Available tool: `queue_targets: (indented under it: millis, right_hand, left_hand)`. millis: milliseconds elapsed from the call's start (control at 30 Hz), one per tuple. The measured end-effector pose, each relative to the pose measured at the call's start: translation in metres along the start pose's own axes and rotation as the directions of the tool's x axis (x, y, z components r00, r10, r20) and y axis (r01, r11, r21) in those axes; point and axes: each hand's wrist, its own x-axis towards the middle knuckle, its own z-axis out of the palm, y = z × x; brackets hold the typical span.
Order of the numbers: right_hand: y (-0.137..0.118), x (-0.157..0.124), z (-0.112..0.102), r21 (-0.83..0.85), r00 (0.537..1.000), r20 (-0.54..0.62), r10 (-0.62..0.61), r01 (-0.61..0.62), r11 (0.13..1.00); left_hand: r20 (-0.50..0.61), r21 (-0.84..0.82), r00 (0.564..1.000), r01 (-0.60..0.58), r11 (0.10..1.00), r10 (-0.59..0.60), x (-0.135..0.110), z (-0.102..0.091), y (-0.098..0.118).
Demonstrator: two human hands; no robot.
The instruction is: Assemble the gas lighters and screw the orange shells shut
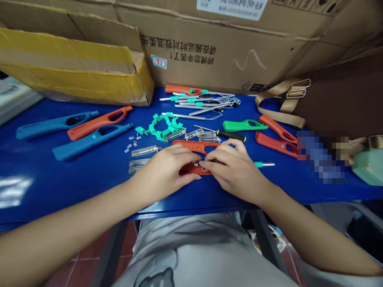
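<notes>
An orange lighter shell half (pixel 187 169) lies open side up at the table's front, between my two hands. My left hand (pixel 163 169) grips its left end, thumb along the near edge and fingers over the far edge. My right hand (pixel 236 169) has its fingers pressed together over the shell's middle, by a small white part and a thin wire; what they pinch is hidden. A metal tube with a green collar (pixel 263 164) sticks out to the right beneath my right hand. Just behind, a second orange shell half (pixel 190 145) lies on the table.
Clear fuel tanks (pixel 144 151), green clips (pixel 166 126) and a screwdriver (pixel 231 134) lie behind my hands. Metal tubes with wires (pixel 197 104) lie farther back. Blue shells (pixel 89 142) are left, green (pixel 243 125) and red shells (pixel 273 142) right. Cardboard boxes (pixel 191 73) stand behind.
</notes>
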Motion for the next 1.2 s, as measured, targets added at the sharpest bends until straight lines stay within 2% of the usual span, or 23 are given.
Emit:
queue_targets:
  millis: [600,967,1200]
  right_hand:
    - [0.009,-0.002,-0.014,0.022,0.989,0.146,-0.021,0.018,1.000]
    - [-0.001,0.000,-0.016,-0.051,0.989,0.147,-0.036,0.044,0.998]
    - [0.006,0.000,-0.015,0.024,0.986,0.164,-0.034,0.030,0.999]
  left_hand:
    - [0.000,-0.023,1.000,-0.011,1.000,0.011,0.000,0.000,0.000]
    - [0.003,-0.011,1.000,-0.018,1.000,0.018,0.001,0.000,-0.001]
    - [0.002,-0.002,1.000,-0.011,1.000,0.011,0.001,-0.001,0.000]
